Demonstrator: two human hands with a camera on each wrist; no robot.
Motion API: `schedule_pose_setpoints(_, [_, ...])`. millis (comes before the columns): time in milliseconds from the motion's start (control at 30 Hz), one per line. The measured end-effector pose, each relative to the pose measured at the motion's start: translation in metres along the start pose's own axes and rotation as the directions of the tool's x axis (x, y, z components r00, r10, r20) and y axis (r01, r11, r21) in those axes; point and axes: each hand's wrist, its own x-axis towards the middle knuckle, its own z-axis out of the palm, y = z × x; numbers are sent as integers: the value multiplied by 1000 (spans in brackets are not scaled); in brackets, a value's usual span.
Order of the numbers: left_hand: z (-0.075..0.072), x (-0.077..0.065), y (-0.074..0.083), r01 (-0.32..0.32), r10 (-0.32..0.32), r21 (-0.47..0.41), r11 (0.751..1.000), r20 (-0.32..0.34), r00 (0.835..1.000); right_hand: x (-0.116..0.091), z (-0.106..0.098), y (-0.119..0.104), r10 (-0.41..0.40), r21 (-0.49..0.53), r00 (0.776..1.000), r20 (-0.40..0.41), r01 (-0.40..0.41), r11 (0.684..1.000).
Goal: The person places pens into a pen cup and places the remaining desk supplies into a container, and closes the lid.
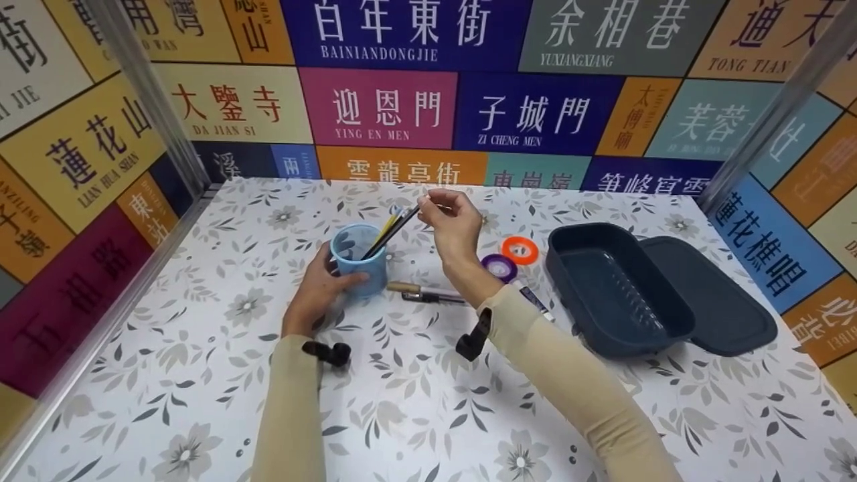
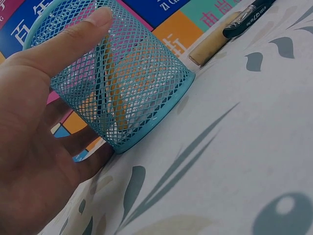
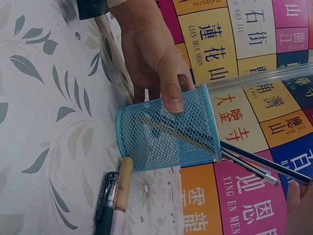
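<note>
- Right sleeve (image 1: 576,385): lies near the box (image 1: 581,311); a wide elbow swing could shove it.
- Right hand (image 1: 455,226): fingertips pinch the dark pencil (image 3: 266,162), its lower end inside the cup (image 1: 377,268). Sideways pull (or a snag) could tip the cup.
- Left hand (image 1: 319,286): thumb and fingers wrap the cup on the table (image 1: 221,381); slack grip may let it slide.
- Tan pen (image 3: 125,183): lies just beside the cup; a shifted cup could roll it.

The mesh cup (image 1: 375,270) is light blue, the foremost pencil (image 1: 402,223) black. One tape roll (image 1: 520,260) is orange, the other roll (image 1: 513,269) purple. Box (image 1: 602,274) and lid (image 1: 716,288) are dark blue-grey; grey flowers pattern the white tablecloth (image 1: 221,361).
</note>
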Motion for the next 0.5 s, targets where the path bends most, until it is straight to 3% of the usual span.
schedule_pose_setpoints(500, [-1, 0, -3, -32, 32, 14, 999, -3, 999, 0, 6, 18, 31, -82, 998, 53, -27, 996])
